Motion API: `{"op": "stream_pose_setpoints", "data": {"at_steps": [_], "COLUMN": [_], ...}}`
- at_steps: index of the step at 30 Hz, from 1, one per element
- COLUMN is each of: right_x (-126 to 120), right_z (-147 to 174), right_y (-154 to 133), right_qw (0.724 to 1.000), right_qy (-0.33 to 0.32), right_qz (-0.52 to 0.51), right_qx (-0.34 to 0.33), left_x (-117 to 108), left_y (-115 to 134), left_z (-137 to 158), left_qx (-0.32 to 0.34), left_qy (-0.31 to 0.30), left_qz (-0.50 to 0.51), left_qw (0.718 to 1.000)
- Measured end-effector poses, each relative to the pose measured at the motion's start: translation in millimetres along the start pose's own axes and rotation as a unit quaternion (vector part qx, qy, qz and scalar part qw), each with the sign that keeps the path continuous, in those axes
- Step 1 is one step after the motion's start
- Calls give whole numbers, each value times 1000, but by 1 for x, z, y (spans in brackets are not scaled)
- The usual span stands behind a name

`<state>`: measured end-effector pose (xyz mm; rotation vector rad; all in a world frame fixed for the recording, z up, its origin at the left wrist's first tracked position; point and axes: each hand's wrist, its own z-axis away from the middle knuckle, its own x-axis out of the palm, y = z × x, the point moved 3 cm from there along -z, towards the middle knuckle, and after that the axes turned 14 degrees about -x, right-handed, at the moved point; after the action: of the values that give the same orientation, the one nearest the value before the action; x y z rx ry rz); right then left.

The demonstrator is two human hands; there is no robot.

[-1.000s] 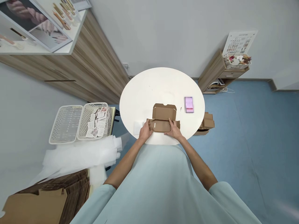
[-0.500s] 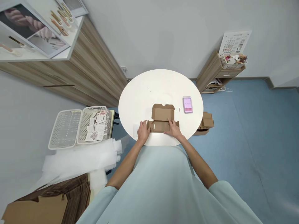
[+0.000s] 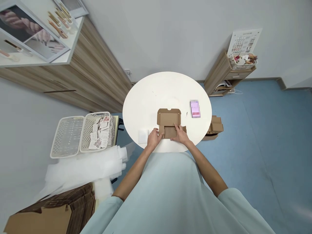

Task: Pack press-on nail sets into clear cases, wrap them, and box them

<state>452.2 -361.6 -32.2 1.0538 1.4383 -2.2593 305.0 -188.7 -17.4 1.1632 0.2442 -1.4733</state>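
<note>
A small brown cardboard box (image 3: 170, 119) lies on the white oval table (image 3: 138, 97), its lid raised toward the far side. My left hand (image 3: 154, 139) grips the left side flap, which is folded inward over the base. At the right end, my right hand (image 3: 179, 134) holds the front wall, thumb low and fingers reaching inside. The right side flap sticks outward past that hand. Close beside my left hand is a white square packet (image 3: 143, 136). A pinkish-purple item (image 3: 195, 109), blurred out, lies to the right of the box.
Flat cardboard boxes (image 3: 48, 217) are stacked at lower left, beside white foam sheets (image 3: 85, 169). A white lidded basket (image 3: 98, 131) holds printed cards. More cardboard boxes (image 3: 215, 125) stand right of the table. A wooden cabinet (image 3: 97, 65) and a small shelf unit (image 3: 226, 76) flank the table.
My left hand has moved right, bringing the left flap inward over the base. The white packet shows more fully. My right hand has stayed nearly in place.
</note>
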Motion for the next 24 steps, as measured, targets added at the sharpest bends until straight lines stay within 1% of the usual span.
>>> {"op": "stream_pose_setpoints", "data": {"at_steps": [5,8,10,12,13,15,16,17,18,20,22,24], "right_x": [0,0,-1,-4,-6,-12,-15,-17,-16,-13,-9,-7], "right_z": [-2,-2,1,9,15,30,39,47,53,60,62,61], "right_y": [1,1,0,1,3,11,17,25,33,46,52,50], "right_qw": [1000,1000,1000,999,998,986,977,969,964,965,971,974], "right_qy": [-21,-27,-19,22,60,159,210,245,257,237,198,180], "right_qz": [5,1,-6,-20,-28,-34,-28,-21,-19,-27,-40,-45], "right_qx": [0,0,-1,-14,-24,-25,-2,32,63,110,126,129], "left_x": [12,16,18,18,19,19,19,19,19,19,19,19], "left_y": [-4,-4,-2,1,2,3,3,4,4,5,6,6], "left_z": [-8,-9,-9,-8,-8,-7,-6,-6,-5,-5,-5,-5], "left_qx": [-26,-25,-23,-23,-24,-28,-29,-30,-31,-31,-30,-29], "left_qy": [-6,-2,5,7,5,2,0,1,2,6,8,11], "left_qz": [-26,-57,-72,-77,-77,-75,-73,-72,-71,-70,-71,-78], "left_qw": [999,998,997,997,997,997,997,997,997,997,997,996]}}
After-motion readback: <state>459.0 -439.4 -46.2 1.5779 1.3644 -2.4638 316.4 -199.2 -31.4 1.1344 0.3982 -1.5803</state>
